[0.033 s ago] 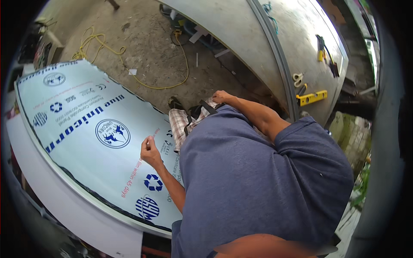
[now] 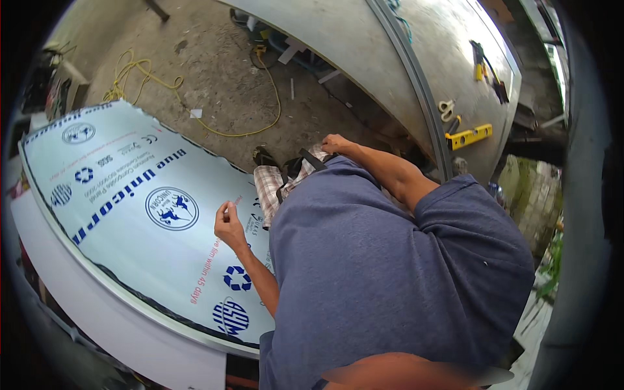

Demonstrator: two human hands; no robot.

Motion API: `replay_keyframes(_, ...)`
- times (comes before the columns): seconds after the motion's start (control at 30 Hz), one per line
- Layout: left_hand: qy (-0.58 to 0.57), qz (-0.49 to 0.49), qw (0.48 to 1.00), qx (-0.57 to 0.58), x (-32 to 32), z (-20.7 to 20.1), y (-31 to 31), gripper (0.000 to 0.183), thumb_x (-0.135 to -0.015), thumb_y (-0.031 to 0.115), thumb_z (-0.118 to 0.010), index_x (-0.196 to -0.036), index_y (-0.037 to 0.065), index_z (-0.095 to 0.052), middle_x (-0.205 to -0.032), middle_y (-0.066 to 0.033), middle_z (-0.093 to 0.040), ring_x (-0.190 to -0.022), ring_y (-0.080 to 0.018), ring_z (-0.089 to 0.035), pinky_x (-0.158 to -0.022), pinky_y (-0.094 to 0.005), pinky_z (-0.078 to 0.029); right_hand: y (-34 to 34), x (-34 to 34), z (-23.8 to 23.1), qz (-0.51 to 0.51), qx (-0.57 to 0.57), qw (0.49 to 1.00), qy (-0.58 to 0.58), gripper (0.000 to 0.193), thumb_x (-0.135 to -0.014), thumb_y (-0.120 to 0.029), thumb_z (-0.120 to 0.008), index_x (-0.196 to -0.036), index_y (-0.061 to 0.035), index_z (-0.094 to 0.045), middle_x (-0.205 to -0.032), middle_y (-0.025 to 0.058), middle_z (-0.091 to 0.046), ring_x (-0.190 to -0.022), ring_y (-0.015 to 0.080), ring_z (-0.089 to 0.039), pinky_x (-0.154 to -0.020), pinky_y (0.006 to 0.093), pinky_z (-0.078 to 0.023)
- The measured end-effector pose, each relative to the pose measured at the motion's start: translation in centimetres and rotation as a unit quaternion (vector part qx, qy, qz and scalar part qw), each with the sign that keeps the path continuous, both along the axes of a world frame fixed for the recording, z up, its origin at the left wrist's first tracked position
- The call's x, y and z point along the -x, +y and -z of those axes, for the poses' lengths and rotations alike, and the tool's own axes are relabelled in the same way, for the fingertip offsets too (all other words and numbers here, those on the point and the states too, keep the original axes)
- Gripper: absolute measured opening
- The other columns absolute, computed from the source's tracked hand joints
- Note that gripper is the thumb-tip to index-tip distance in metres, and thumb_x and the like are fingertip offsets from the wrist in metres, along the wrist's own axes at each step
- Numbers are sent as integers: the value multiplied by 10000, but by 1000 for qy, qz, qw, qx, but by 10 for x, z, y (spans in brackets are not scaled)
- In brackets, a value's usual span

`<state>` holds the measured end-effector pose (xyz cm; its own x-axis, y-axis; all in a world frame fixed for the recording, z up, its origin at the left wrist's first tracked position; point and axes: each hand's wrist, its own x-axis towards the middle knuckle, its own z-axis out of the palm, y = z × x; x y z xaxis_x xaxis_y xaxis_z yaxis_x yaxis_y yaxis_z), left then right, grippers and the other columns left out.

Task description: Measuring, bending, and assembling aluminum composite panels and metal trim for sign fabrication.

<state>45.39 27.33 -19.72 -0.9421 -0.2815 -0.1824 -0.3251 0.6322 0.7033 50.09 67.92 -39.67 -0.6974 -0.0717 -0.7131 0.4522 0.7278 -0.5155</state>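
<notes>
My left hand point(image 2: 229, 225) hovers over or rests on a large white panel point(image 2: 130, 224) covered with blue-and-red printed film; whether it touches cannot be told. Its fingers are curled together, and anything between them is too small to make out. By the hip, my right hand point(image 2: 333, 143) is closed against the plaid shorts point(image 2: 267, 188), next to a dark strap point(image 2: 313, 160). Its fingertips are hidden, so what it grips does not show.
A metal-topped table point(image 2: 448, 58) at right carries a yellow spirit level point(image 2: 469, 136), scissors point(image 2: 446, 110), a yellow-and-black hand tool point(image 2: 479, 62) and a long grey metal profile point(image 2: 416, 71). A yellow cord point(image 2: 275, 117) crosses the dusty floor. A plain white sheet point(image 2: 130, 325) lies beneath the panel.
The view has shifted slightly, so the panel and table sit a little differently in it. Both hands keep nearly the same pose and place.
</notes>
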Motion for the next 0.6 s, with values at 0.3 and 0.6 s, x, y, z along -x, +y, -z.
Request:
replay_keyframes(0.3,-155,284,946,-32,86,43,-15,408,-894,167,-693,-1265,8,-641,-944,-113,-700,-709,-162,-636,-681,-311,-524,-34,-75,-50,268,3,955,-123,386,-902,-326,-588,-1139,-50,-716,-1088,205,-712,-1014,357,-685,-883,413,-540)
replay_keyframes(0.6,-258,293,920,-23,49,83,-44,457,-874,186,-705,-1284,-2,-626,-1069,-145,-709,-821,-202,-663,-769,-332,-532,-72,-120,-41,286,-24,958,-21,407,-858,-339,-579,-1115,-61,-728,-1151,207,-691,-1077,376,-659,-928,428,-517)
